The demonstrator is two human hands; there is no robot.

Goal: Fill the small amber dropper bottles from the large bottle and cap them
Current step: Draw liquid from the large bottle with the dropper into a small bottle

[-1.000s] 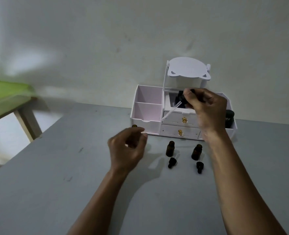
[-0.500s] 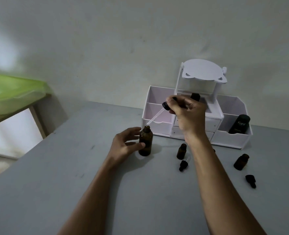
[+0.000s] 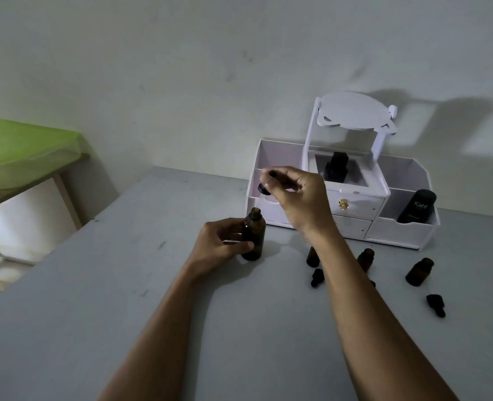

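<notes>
The large amber bottle (image 3: pixel 254 235) stands upright and uncapped on the grey table (image 3: pixel 94 299). My left hand (image 3: pixel 221 243) grips its side. My right hand (image 3: pixel 296 190) pinches a black dropper cap (image 3: pixel 264 189) just above the bottle's mouth, its glass pipette pointing down into the neck. Three small amber bottles (image 3: pixel 312 257) (image 3: pixel 365 259) (image 3: pixel 419 272) stand open to the right, partly behind my right forearm. Loose black dropper caps (image 3: pixel 316 277) (image 3: pixel 436 305) lie in front of them.
A white drawer organiser (image 3: pixel 352 209) with a tilting mirror stands against the wall behind the bottles. It holds a black Kahf bottle (image 3: pixel 417 210) on the right and a dark bottle (image 3: pixel 336 167) in the middle. A green plastic lid (image 3: pixel 22 149) rests on a wooden stand at left.
My right hand brought the dropper down and left from the organiser until its pipette entered the large bottle's neck. My left hand took hold of that bottle and keeps it steady.
</notes>
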